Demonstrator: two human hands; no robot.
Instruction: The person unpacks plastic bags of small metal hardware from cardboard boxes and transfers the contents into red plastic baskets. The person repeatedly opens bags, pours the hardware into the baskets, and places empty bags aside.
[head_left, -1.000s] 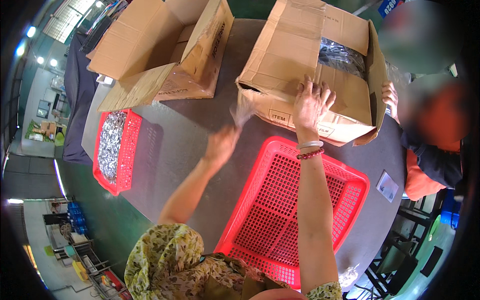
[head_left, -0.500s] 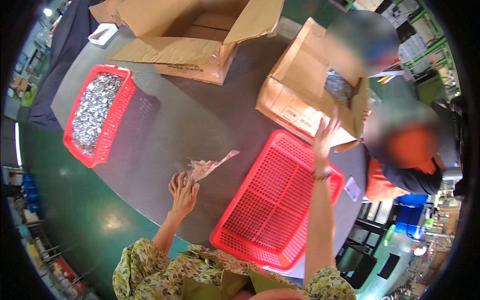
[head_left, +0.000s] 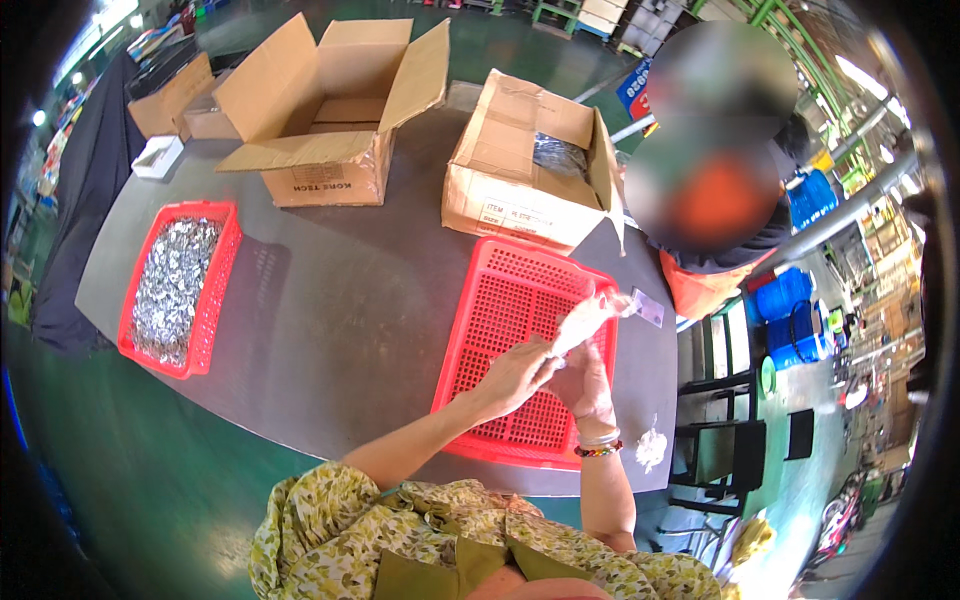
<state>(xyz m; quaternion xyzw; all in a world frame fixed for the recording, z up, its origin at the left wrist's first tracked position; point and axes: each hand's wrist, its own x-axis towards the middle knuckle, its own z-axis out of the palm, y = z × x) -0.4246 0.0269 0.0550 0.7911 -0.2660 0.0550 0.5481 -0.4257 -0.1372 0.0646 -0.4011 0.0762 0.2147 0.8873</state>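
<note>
A crumpled, whitish see-through plastic bag (head_left: pixel 588 318) sticks up from between my hands, over the right part of a shallow red mesh basket (head_left: pixel 500 262). My left hand (head_left: pixel 512 380) is closed, pinching the bag's lower end with thumb and fingers. Close against it, my right hand (head_left: pixel 584 386) is closed around the same end, its fingers partly hidden and blurred. Glare washes out part of the bag, and whether it holds anything cannot be seen. The red basket shows bare mesh around my hands.
A red basket of small shiny metal pieces (head_left: pixel 178 290) stands at the table's left. Two open cardboard boxes, a large one (head_left: pixel 330 180) and one with dark plastic inside (head_left: pixel 500 205), stand at the back. A person in orange (head_left: pixel 712 285) is beyond the right edge. White scraps (head_left: pixel 651 450) lie near right.
My left hand has carried the bag rightward from the bare table to above the red basket. My right hand has come back from the cardboard box and joined it at the bag. The view has shifted.
</note>
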